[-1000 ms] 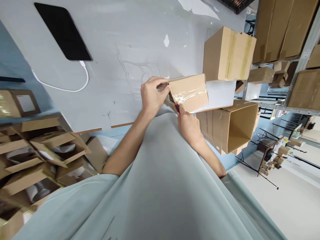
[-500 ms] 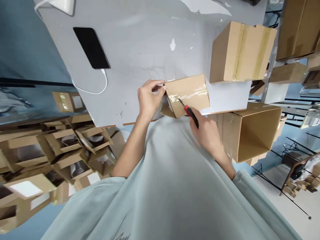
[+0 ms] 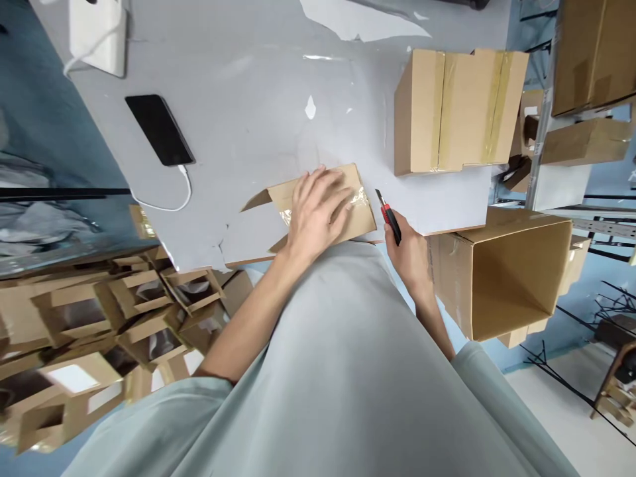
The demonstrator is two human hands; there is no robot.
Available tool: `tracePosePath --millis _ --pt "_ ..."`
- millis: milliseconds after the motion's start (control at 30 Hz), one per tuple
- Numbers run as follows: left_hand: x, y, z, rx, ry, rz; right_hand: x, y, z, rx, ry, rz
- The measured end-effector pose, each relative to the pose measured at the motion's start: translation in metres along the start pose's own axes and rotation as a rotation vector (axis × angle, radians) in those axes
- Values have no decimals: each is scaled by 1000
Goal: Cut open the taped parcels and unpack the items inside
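Observation:
A small cardboard box (image 3: 362, 224) with clear tape lies at the front edge of the table, its left-end flaps standing open. Across its top rests my left hand (image 3: 318, 215), fingers spread out and palm down on the cardboard. My right hand (image 3: 406, 248) is closed around a red and black utility knife (image 3: 390, 218). The knife's blade is out and points up and away, just right of the box and apart from it. What is inside the box is hidden.
Two taped cardboard boxes (image 3: 454, 109) stand at the table's right. A black phone (image 3: 159, 130) on a white cable and a white power bank (image 3: 98, 36) lie at left. Below right is a large open carton (image 3: 519, 271); several open boxes (image 3: 142, 291) are stacked lower left.
The knife has come off the box's tape and moved right. My left hand has gone from gripping the box's left corner to lying over its top. The left-end flaps now stand open.

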State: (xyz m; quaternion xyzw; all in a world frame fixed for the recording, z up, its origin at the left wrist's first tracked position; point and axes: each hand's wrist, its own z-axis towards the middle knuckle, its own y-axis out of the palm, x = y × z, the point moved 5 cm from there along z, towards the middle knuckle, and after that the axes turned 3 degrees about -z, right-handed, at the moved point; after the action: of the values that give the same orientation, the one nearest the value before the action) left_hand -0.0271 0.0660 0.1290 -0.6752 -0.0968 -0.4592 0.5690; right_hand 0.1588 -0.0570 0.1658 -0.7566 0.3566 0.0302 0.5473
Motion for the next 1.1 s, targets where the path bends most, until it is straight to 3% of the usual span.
tracePosePath --millis 133,433,1100 --pt "-6 15 4 -25 7 43 -10 5 6 -48 -53 33" --pt "-16 22 3 -10 15 29 -23 17 18 -165 -77 -120" --pt "-15 26 5 -2 31 -278 -76 37 -3 -115 288 -574"
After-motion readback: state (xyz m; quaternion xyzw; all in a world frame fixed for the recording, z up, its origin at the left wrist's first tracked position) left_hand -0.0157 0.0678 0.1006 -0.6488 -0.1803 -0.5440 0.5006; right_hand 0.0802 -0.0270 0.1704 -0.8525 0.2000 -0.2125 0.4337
